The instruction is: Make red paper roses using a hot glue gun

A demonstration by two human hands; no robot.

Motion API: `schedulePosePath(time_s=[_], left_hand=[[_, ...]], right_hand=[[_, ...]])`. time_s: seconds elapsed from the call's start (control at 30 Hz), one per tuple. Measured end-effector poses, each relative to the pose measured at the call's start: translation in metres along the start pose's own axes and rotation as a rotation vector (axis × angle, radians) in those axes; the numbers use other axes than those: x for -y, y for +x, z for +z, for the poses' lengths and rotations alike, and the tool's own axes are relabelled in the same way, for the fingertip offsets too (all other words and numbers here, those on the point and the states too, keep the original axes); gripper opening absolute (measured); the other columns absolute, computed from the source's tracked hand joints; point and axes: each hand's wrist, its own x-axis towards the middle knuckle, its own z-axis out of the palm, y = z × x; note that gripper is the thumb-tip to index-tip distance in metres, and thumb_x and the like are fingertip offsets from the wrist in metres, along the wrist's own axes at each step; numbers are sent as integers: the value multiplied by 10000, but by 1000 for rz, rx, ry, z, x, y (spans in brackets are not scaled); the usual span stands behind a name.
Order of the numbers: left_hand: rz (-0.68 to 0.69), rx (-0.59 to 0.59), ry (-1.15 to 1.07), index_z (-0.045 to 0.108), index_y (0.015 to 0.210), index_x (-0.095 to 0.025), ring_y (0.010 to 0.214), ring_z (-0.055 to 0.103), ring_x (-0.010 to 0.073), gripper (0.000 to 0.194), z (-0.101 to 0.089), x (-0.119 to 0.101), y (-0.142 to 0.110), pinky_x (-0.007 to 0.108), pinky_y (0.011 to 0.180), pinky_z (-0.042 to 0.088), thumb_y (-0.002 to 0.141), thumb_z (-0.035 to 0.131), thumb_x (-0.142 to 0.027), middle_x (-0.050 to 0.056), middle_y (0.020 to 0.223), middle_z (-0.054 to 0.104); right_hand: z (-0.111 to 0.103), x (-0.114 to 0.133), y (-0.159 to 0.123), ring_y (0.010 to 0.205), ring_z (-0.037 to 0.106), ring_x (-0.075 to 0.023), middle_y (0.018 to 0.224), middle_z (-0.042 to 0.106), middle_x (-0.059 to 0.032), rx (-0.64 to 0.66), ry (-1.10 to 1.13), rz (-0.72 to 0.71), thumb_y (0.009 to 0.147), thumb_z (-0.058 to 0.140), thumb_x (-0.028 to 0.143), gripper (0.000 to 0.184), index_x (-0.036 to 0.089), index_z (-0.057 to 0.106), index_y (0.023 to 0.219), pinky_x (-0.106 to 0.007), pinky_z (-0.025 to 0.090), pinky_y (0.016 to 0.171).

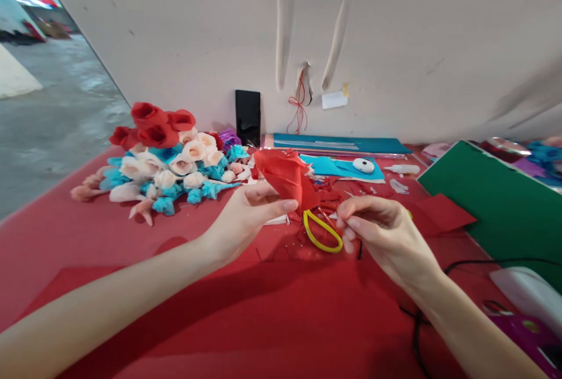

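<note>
My left hand (243, 218) is closed around the base of a red crepe-paper flower (285, 174), thumb towards me, the petals fanning up to the left. Level with it on the right, my right hand (386, 232) has thumb and fingertips pinched together; whatever is between them is too small to make out. The two hands are apart. Just below the flower shows a yellow loop handle (312, 240), seemingly of scissors, whose other end is hidden among red paper scraps (329, 196).
Finished paper flowers (182, 162) in red, cream and blue are heaped at left. A black phone (248, 116) leans on the wall. Blue paper sheets (342, 143), a white oval item (363, 165) and a small white bottle (403, 169) lie behind. A green board (504, 209) and black cable (417, 338) are at right.
</note>
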Motion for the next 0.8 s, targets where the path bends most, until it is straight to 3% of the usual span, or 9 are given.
schedulePosePath(time_s=[0.2,0.53,0.7,0.8], left_hand=[[7,22,-43,705,690,-232,605,548,47,63,1,-1,-1,149,604,435,685,700,-170,-64,641,641],[-38,-8,-44,702,724,-202,672,579,89,58,3,0,-4,199,658,449,668,712,-190,-22,726,680],[-30,-13,-55,693,650,-206,625,568,75,39,3,0,-3,182,626,446,649,726,-186,-40,670,668],[-29,9,-55,700,703,-196,685,584,93,61,3,-1,-4,198,680,460,649,728,-197,-18,731,681]], right_hand=[[-1,-1,1,500,563,-75,621,600,11,-10,-25,-17,723,640,142,42,183,647,722,-172,487,477],[-1,-4,2,480,561,-86,604,626,2,-85,-141,-52,693,698,194,53,176,648,687,-180,479,431],[-2,-5,7,466,568,-116,565,613,-8,-196,-595,-198,763,615,325,181,157,612,696,-223,490,445],[-6,-12,11,453,520,-100,526,572,2,-313,-833,-279,805,544,331,219,152,614,700,-209,430,435]])
